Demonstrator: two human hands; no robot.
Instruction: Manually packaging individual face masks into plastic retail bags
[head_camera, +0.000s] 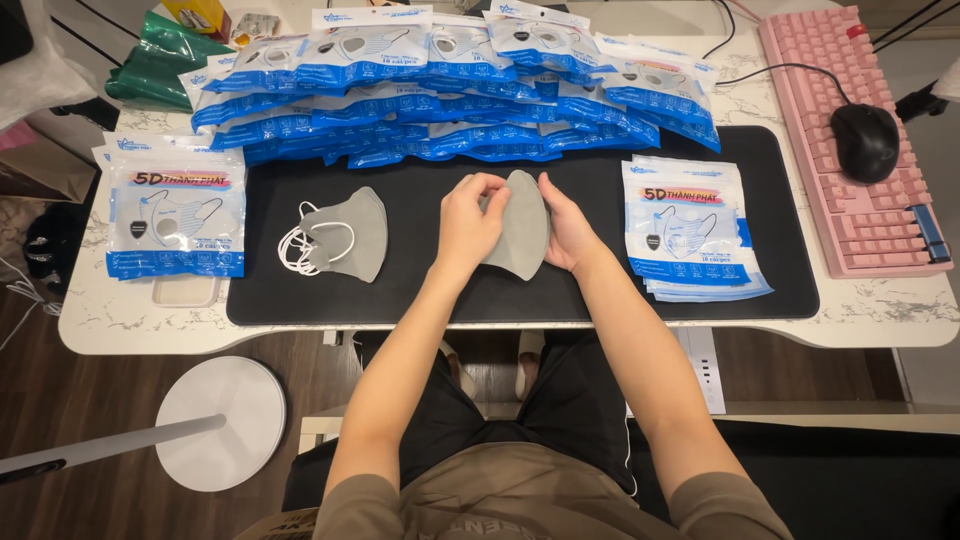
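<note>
Head view: nearest the camera, the person's forearms reach over the front edge of the surface (130, 325). The left hand (470, 225) and right hand (566, 232) are closed on the two sides of one folded grey mask (520, 240), held just above the middle of the black mat (420, 290). A second grey mask (350, 235) lies on the mat toward its left edge, white ear loops (300, 250) trailing loose. Hazards: a light pinch may let the held mask slip or unfold. The loose loops may snag a sleeve. The overlapped blue pouches (440, 90) along the rear edge may slide forward if bumped.
</note>
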